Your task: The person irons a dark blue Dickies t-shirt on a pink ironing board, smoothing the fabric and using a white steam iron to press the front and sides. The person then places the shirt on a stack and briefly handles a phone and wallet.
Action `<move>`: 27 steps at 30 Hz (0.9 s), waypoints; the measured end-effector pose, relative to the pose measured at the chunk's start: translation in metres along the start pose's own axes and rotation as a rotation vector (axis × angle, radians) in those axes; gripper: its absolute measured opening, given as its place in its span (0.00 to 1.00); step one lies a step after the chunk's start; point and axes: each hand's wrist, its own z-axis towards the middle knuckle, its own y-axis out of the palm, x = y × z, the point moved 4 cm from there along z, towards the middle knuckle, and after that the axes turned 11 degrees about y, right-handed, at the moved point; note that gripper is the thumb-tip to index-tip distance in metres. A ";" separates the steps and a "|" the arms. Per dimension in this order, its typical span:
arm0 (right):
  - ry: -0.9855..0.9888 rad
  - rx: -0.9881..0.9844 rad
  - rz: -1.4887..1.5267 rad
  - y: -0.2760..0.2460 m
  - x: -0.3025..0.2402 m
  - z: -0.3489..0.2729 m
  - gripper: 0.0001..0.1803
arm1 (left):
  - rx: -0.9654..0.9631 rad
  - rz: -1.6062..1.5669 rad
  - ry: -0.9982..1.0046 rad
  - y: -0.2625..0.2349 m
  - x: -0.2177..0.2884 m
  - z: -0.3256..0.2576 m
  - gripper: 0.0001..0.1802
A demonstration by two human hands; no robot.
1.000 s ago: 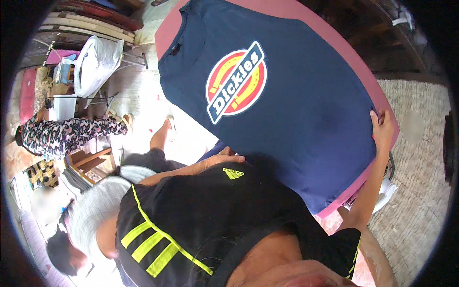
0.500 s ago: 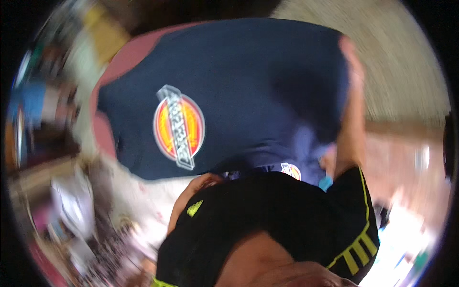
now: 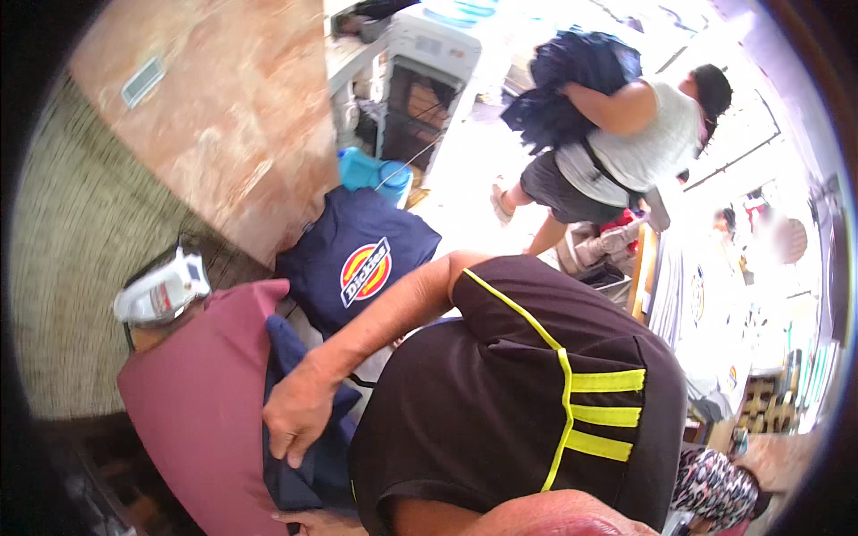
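Note:
My right hand [image 3: 299, 411] is closed on a bunched navy cloth [image 3: 290, 478], which looks like a shirt, along the edge of a mauve padded board [image 3: 201, 393]. At the lower edge, part of my left hand [image 3: 317, 523] shows beside the same cloth; its fingers are mostly out of sight. Past my right forearm lies a navy shirt [image 3: 313, 241] with a red, yellow and white oval print. Whether it joins the cloth in my hand, I cannot tell. A white iron [image 3: 163, 290] stands at the board's far end.
Ahead, a person [image 3: 617, 143] carries a heap of dark clothes [image 3: 572, 85]. A white water dispenser [image 3: 433, 45] stands near a light-blue plastic container [image 3: 375, 174]. Pale folded cloths [image 3: 693, 304] are stacked at right, and a patterned garment [image 3: 715, 487] shows lower right.
My view has swung to the right. The navy shirt that covered the mauve board is off most of it, and the cloth is bunched at my right hand. The iron has come into view.

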 end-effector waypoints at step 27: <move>0.008 0.389 0.057 -0.070 -0.055 0.031 0.18 | -0.678 -0.721 0.279 0.069 -0.036 0.021 0.15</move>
